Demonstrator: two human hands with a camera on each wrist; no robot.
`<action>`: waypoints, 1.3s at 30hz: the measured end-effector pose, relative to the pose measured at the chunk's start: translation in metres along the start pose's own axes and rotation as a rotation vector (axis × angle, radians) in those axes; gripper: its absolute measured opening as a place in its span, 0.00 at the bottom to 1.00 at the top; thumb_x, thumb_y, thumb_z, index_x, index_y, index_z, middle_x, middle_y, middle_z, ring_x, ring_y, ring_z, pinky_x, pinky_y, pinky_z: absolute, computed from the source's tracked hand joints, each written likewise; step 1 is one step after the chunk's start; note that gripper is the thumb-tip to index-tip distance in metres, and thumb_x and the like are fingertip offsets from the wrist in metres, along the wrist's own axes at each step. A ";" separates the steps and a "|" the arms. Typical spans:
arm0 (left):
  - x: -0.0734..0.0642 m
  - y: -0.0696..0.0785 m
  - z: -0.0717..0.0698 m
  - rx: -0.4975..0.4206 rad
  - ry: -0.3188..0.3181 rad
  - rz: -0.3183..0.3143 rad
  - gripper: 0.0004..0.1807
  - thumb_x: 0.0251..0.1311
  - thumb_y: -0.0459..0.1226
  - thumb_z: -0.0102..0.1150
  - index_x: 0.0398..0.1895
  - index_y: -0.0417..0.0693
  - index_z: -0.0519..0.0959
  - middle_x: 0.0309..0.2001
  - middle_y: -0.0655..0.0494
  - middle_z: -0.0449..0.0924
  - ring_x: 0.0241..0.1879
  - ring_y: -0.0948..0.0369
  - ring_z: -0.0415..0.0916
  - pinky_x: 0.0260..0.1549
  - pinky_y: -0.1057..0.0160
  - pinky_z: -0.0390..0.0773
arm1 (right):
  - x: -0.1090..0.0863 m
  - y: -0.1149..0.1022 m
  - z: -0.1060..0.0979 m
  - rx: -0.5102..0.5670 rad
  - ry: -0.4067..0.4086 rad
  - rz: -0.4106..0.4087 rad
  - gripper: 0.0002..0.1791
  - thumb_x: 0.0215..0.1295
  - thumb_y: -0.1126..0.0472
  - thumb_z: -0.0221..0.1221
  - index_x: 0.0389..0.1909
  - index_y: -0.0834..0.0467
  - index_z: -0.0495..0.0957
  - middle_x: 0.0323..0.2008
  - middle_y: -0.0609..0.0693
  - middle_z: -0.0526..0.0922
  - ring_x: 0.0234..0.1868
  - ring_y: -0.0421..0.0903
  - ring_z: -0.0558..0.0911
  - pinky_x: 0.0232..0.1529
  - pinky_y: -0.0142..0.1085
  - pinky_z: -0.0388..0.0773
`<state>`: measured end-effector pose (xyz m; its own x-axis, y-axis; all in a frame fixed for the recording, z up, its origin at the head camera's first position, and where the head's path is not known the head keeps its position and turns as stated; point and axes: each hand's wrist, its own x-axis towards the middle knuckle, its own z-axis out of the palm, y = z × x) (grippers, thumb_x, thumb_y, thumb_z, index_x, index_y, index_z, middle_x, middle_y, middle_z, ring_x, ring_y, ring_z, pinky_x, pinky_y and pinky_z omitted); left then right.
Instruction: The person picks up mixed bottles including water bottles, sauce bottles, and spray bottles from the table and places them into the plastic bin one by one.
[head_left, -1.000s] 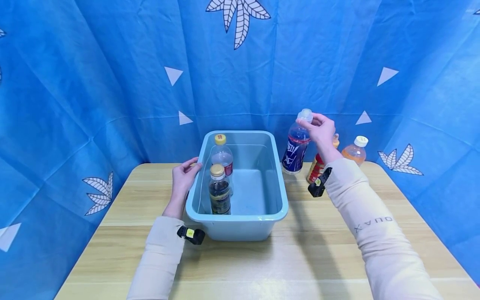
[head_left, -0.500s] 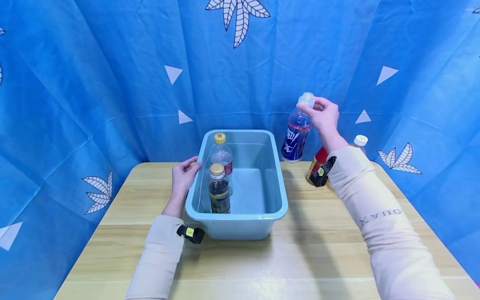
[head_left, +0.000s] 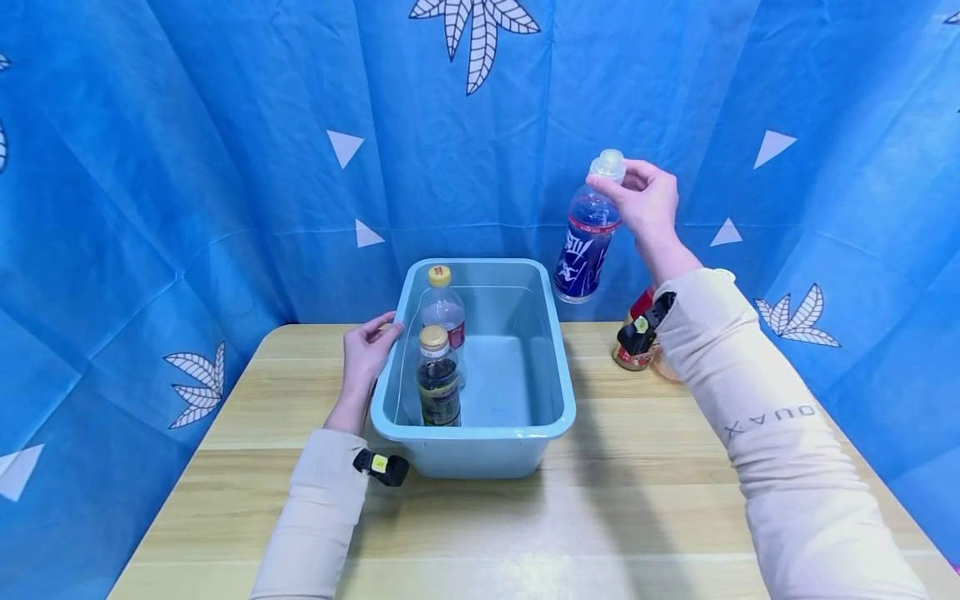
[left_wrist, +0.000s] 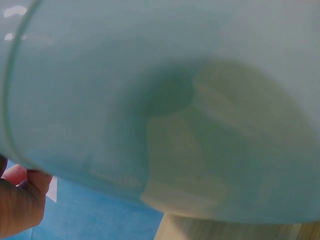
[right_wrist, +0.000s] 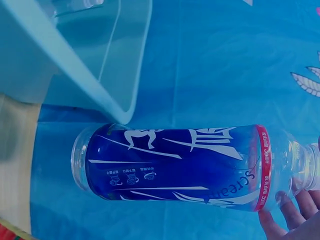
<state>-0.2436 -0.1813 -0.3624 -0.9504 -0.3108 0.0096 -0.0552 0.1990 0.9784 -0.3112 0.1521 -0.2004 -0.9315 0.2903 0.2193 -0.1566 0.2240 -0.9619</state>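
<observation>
My right hand [head_left: 647, 198] pinches a clear plastic drink bottle [head_left: 583, 250] by its capped neck. The bottle has a dark blue label with white print and a red band, and hangs slightly tilted above the table, right of the tub. With fingers and thumb at the rim, my left hand [head_left: 367, 350] holds the left side of the light blue plastic tub [head_left: 480, 454]. Inside the tub, along its left side, stand a clear bottle with a yellow cap [head_left: 442, 308] and a dark-labelled bottle with a tan cap [head_left: 438, 387]. The left wrist view mostly shows the tub's outer wall [left_wrist: 100, 100].
Behind my right forearm stand a bottle with a red label [head_left: 633, 357] and an orange-tinted bottle [head_left: 666, 367], both largely hidden by the sleeve. A blue patterned curtain [head_left: 480, 167] hangs along the back of the wooden table [head_left: 480, 542].
My right hand has lifted the blue-labelled bottle off the table and raised it, with a slight shift left at the end. The left hand and the tub have stayed put.
</observation>
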 end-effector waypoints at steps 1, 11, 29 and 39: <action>0.000 0.000 0.000 -0.001 0.001 0.001 0.20 0.58 0.41 0.54 0.53 0.45 0.73 0.43 0.42 0.76 0.40 0.52 0.75 0.42 0.58 0.75 | 0.000 -0.002 0.000 0.000 -0.003 -0.005 0.29 0.41 0.47 0.67 0.48 0.51 0.77 0.45 0.47 0.80 0.50 0.44 0.72 0.54 0.38 0.64; -0.002 0.000 0.001 -0.009 0.003 0.002 0.20 0.58 0.41 0.53 0.54 0.45 0.73 0.44 0.43 0.76 0.40 0.52 0.75 0.42 0.58 0.75 | -0.002 -0.025 0.005 0.038 -0.012 -0.037 0.28 0.40 0.50 0.69 0.46 0.51 0.78 0.43 0.47 0.80 0.48 0.43 0.73 0.53 0.36 0.66; -0.003 -0.001 0.001 -0.012 0.005 -0.009 0.20 0.58 0.41 0.54 0.54 0.45 0.73 0.45 0.44 0.76 0.41 0.52 0.75 0.43 0.59 0.75 | -0.010 -0.038 0.031 0.071 -0.049 -0.092 0.26 0.40 0.53 0.70 0.44 0.55 0.78 0.39 0.48 0.81 0.43 0.42 0.76 0.47 0.34 0.70; 0.000 -0.002 0.002 0.013 0.021 0.013 0.20 0.58 0.41 0.54 0.53 0.45 0.74 0.43 0.44 0.77 0.39 0.54 0.75 0.41 0.60 0.75 | -0.015 -0.037 0.050 0.076 -0.068 -0.104 0.25 0.41 0.52 0.69 0.44 0.55 0.79 0.39 0.49 0.81 0.43 0.42 0.76 0.46 0.33 0.70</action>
<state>-0.2437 -0.1797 -0.3646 -0.9444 -0.3278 0.0268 -0.0472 0.2156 0.9753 -0.3080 0.0933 -0.1757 -0.9287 0.2049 0.3092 -0.2753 0.1778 -0.9448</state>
